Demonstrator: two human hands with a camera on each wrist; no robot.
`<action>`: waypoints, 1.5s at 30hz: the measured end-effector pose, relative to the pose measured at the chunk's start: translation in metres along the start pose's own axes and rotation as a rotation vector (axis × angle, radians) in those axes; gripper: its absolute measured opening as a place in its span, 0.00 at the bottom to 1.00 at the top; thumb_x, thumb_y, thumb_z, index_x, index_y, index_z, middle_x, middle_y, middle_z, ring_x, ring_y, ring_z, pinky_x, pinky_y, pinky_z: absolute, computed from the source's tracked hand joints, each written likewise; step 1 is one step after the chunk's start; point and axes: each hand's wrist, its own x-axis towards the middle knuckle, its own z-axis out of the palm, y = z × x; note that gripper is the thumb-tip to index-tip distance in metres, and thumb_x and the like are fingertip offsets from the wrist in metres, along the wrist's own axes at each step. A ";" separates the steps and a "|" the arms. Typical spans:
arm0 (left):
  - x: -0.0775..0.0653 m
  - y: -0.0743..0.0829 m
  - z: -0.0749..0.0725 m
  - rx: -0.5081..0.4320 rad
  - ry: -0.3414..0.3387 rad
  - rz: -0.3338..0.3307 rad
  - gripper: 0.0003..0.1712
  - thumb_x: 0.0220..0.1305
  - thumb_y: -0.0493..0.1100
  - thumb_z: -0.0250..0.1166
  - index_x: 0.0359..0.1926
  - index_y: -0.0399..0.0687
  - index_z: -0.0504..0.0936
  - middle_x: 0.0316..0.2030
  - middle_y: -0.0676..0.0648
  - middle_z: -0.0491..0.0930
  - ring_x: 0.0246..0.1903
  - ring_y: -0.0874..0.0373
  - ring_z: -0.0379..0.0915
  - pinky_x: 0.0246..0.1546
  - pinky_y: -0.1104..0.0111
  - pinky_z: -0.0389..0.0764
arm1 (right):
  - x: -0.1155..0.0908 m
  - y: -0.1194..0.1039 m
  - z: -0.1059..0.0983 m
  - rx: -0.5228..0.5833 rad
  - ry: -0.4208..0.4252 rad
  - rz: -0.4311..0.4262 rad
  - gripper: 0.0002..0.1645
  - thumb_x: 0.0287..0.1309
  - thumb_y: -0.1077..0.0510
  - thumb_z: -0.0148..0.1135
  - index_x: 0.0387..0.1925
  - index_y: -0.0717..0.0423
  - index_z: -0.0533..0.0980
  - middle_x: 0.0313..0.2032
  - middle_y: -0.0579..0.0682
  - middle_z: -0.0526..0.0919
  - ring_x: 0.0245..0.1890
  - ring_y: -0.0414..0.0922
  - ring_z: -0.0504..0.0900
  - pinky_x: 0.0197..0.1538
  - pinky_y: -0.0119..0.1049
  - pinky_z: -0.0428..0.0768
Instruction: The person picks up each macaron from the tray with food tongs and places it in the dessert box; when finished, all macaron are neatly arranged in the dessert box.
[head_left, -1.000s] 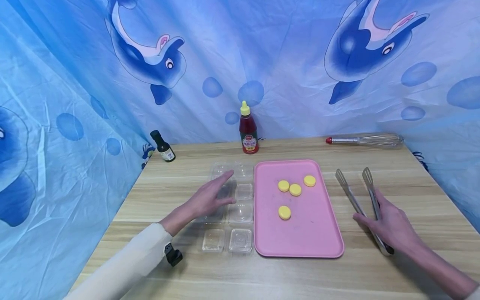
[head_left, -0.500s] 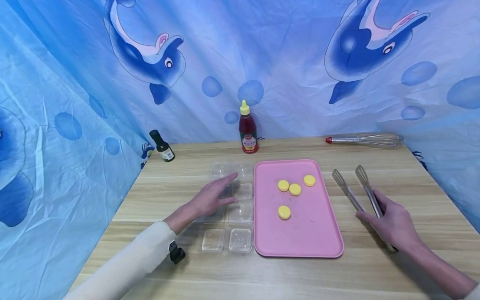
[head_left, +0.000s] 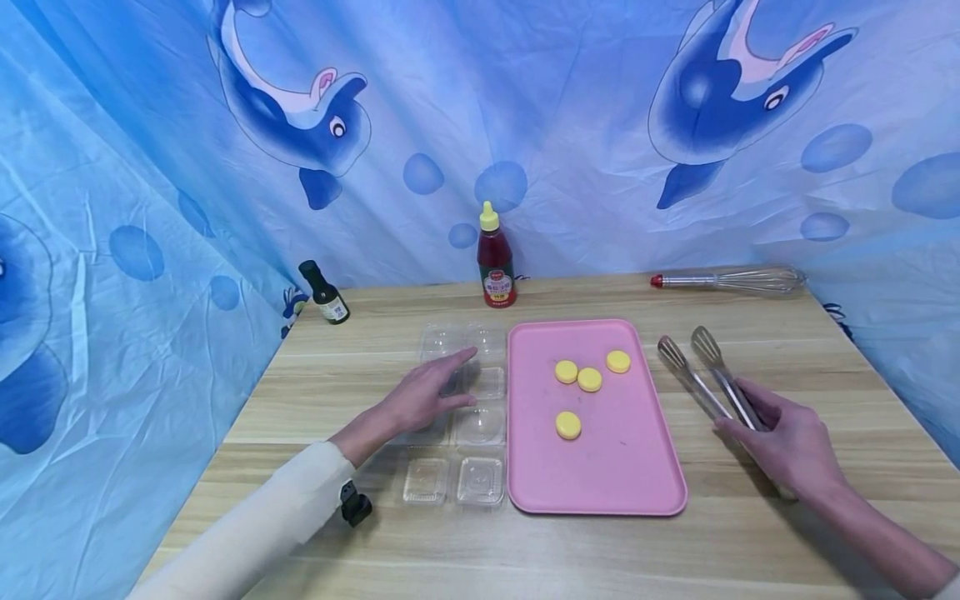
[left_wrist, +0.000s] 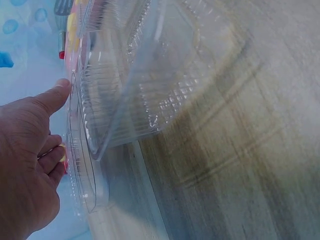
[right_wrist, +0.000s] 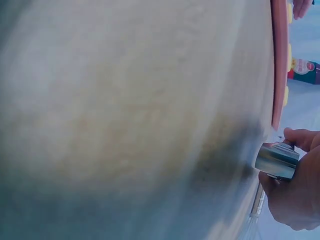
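Observation:
Metal tongs (head_left: 711,385) are held in my right hand (head_left: 793,443), beside the right edge of the pink tray (head_left: 622,475). Their two slotted heads are apart and point away from me; the hinged end shows in the right wrist view below the hand. My left hand (head_left: 420,398) reaches over the clear plastic containers (head_left: 481,482), its thumb and index finger spread. In the left wrist view the thumb lies close to a container rim (left_wrist: 82,165); whether it touches cannot be told. Several round yellow pieces (head_left: 568,426) lie on the tray.
A red sauce bottle (head_left: 496,267) with a yellow cap stands behind the tray. Further left is a small dark bottle (head_left: 325,293). A whisk (head_left: 727,281) lies at the back right. A blue dolphin-print curtain (head_left: 570,150) hangs behind the table (head_left: 360,542).
The tongs' heads have drawn closer together and swung left, toward the tray, as the right hand tightened on them. My left hand shifted slightly right over the containers.

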 end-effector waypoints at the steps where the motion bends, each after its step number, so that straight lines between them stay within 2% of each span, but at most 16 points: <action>1: 0.000 0.000 0.000 0.001 -0.001 -0.001 0.48 0.70 0.50 0.74 0.81 0.39 0.62 0.76 0.36 0.67 0.74 0.39 0.65 0.77 0.47 0.64 | 0.001 -0.001 0.000 0.008 0.003 -0.010 0.45 0.60 0.52 0.80 0.71 0.70 0.72 0.62 0.76 0.76 0.61 0.73 0.77 0.43 0.05 0.64; 3: 0.000 0.000 0.000 0.004 -0.004 -0.005 0.47 0.70 0.50 0.74 0.81 0.39 0.62 0.76 0.36 0.67 0.74 0.39 0.65 0.76 0.47 0.64 | 0.002 -0.003 -0.001 0.018 0.001 -0.029 0.44 0.59 0.53 0.81 0.70 0.69 0.73 0.61 0.74 0.79 0.59 0.68 0.81 0.42 0.06 0.68; 6: 0.001 -0.001 0.000 0.006 -0.010 -0.014 0.47 0.70 0.50 0.73 0.81 0.40 0.62 0.76 0.37 0.67 0.74 0.39 0.65 0.76 0.47 0.64 | 0.004 -0.006 -0.003 0.043 -0.011 -0.059 0.41 0.58 0.54 0.82 0.68 0.68 0.76 0.59 0.71 0.81 0.54 0.41 0.85 0.42 0.08 0.72; 8: 0.002 -0.001 0.000 0.004 -0.014 -0.019 0.47 0.70 0.50 0.73 0.81 0.40 0.62 0.76 0.37 0.67 0.74 0.39 0.65 0.76 0.47 0.64 | 0.006 -0.008 -0.004 0.054 -0.025 -0.076 0.40 0.59 0.54 0.82 0.68 0.66 0.77 0.59 0.70 0.81 0.51 0.24 0.80 0.43 0.08 0.73; 10: 0.002 -0.001 0.000 0.001 -0.017 -0.022 0.46 0.70 0.50 0.73 0.81 0.40 0.62 0.76 0.37 0.68 0.74 0.39 0.65 0.76 0.47 0.64 | 0.006 -0.009 -0.005 0.063 -0.036 -0.092 0.39 0.59 0.54 0.81 0.67 0.65 0.78 0.60 0.70 0.81 0.47 0.14 0.72 0.42 0.09 0.74; 18: 0.004 -0.001 0.000 0.010 -0.031 -0.027 0.45 0.71 0.50 0.72 0.81 0.41 0.63 0.76 0.38 0.68 0.74 0.40 0.65 0.76 0.47 0.65 | 0.007 -0.016 -0.004 0.090 -0.049 -0.197 0.35 0.56 0.60 0.82 0.64 0.65 0.81 0.57 0.71 0.83 0.49 0.16 0.74 0.41 0.12 0.77; 22: 0.005 -0.002 0.001 0.013 -0.033 -0.036 0.44 0.72 0.50 0.72 0.81 0.42 0.63 0.76 0.38 0.68 0.74 0.41 0.65 0.77 0.48 0.65 | 0.008 -0.018 -0.004 0.060 -0.046 -0.231 0.34 0.54 0.61 0.83 0.63 0.64 0.82 0.56 0.69 0.85 0.48 0.18 0.75 0.40 0.12 0.76; 33: 0.005 -0.002 0.002 0.019 -0.015 -0.020 0.43 0.72 0.48 0.73 0.80 0.41 0.65 0.75 0.38 0.70 0.73 0.40 0.67 0.76 0.48 0.66 | 0.010 -0.021 -0.002 -0.035 -0.040 -0.311 0.36 0.51 0.59 0.85 0.62 0.62 0.83 0.53 0.68 0.87 0.40 0.36 0.82 0.36 0.16 0.72; 38: 0.005 -0.003 0.002 0.019 -0.011 -0.021 0.43 0.71 0.48 0.73 0.80 0.40 0.65 0.75 0.37 0.70 0.73 0.40 0.67 0.76 0.48 0.66 | 0.012 -0.025 -0.002 -0.033 -0.082 -0.319 0.34 0.54 0.59 0.83 0.63 0.62 0.82 0.52 0.67 0.87 0.34 0.37 0.79 0.32 0.21 0.71; 45: 0.005 -0.002 0.003 0.014 -0.017 -0.025 0.44 0.71 0.48 0.73 0.80 0.41 0.65 0.75 0.37 0.69 0.73 0.40 0.67 0.76 0.48 0.65 | 0.017 -0.032 -0.002 -0.064 -0.135 -0.275 0.32 0.58 0.59 0.80 0.63 0.64 0.82 0.50 0.66 0.89 0.26 0.36 0.71 0.27 0.30 0.68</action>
